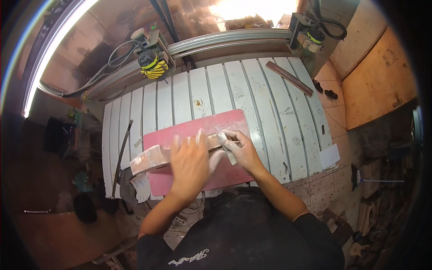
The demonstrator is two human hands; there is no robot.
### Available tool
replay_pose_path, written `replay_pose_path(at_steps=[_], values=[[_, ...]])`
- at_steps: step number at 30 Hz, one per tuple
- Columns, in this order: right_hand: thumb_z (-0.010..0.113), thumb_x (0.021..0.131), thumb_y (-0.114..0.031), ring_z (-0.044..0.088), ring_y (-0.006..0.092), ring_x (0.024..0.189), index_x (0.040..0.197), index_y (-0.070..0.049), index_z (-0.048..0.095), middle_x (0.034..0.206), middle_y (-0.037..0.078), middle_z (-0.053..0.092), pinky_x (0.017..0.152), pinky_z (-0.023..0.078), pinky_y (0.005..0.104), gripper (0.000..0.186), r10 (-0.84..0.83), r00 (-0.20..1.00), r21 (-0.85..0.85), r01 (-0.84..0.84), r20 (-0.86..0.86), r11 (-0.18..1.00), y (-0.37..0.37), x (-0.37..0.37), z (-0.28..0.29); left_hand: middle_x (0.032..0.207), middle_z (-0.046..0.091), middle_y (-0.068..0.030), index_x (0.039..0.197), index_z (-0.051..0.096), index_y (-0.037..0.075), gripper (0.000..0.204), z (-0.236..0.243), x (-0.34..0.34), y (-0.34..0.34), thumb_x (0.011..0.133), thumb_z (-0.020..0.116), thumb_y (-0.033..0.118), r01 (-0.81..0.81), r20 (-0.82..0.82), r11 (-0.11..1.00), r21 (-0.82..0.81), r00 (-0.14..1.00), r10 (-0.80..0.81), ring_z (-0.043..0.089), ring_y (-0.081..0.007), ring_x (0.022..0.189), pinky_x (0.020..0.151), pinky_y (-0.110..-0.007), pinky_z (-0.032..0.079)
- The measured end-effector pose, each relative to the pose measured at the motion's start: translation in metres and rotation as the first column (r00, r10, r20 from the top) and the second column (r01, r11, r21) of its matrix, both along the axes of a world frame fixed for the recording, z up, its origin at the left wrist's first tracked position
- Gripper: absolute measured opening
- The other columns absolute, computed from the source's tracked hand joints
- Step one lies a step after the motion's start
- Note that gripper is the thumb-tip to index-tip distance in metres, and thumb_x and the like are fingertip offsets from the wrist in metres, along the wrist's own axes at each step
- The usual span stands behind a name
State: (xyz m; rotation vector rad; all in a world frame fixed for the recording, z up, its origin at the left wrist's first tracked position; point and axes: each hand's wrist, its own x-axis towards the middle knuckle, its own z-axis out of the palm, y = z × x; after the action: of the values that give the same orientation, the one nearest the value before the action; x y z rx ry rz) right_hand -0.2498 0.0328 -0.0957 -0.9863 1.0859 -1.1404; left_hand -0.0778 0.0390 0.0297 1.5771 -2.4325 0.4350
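A long, dusty, reddish-brown workpiece (150, 158) with a thick, blocky left end lies slantwise over a pink mat (229, 121). Across its middle is my left hand (191, 157), closed around it; motion blurs the fingers, and the palm hides part of the piece. At the narrower right end, my right hand (240, 150) pinches a small pale folded strip (230, 155) that looks like sandpaper. Its fingers touch the workpiece's end. Whitish dust coats the fingertips of both hands.
The mat lies on a pale slatted table (184, 96). A dark rod (123, 150) rests at left, a brown wooden strip (289, 78) at the far right. Behind runs a metal rail (229, 40) with a yellow-and-black tool head (152, 65). White paper (330, 156) overhangs the right edge.
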Motion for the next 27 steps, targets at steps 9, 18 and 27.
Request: replay_pose_path(at_steps=[9,18,27], values=[[0.057,0.103,-0.011,0.068,0.0123,0.096,0.135,-0.001,0.063,0.118,0.010,0.070,0.077,0.062,0.0288,0.034,-0.095,0.982,0.197,0.062,0.161,0.978,0.003,-0.038,-0.011,0.079,0.067,-0.0056,0.085,0.063,0.013,0.020,-0.042,0.007,-0.029,0.082,0.077,0.027,0.015,0.028,1.000,0.016,0.999,-0.016,0.070,-0.0238,0.077,0.067,-0.038,0.052],[0.092,0.081,-0.008,0.063,0.0202,0.121,0.142,0.004,0.059,0.137,0.012,0.059,0.101,0.055,0.0327,0.070,0.029,0.999,-0.053,-0.030,-0.030,0.998,0.031,-0.040,0.048,0.071,0.062,-0.0013,0.076,0.061,0.015,0.006,-0.045,0.029,-0.006,0.080,0.066,0.016,0.212,-0.040,0.975,-0.068,0.976,-0.215,0.067,-0.0201,0.069,0.061,-0.037,0.049],[0.092,0.078,0.003,0.067,0.0192,0.108,0.139,0.001,0.061,0.128,0.014,0.063,0.090,0.059,0.0336,0.068,-0.172,0.820,-0.565,-0.209,-0.546,0.799,0.042,-0.013,0.069,0.069,0.064,-0.0004,0.072,0.063,0.017,0.012,-0.049,0.041,-0.009,0.084,0.066,0.019,0.306,-0.114,0.949,-0.082,0.943,-0.314,0.068,-0.0185,0.068,0.062,-0.034,0.049]])
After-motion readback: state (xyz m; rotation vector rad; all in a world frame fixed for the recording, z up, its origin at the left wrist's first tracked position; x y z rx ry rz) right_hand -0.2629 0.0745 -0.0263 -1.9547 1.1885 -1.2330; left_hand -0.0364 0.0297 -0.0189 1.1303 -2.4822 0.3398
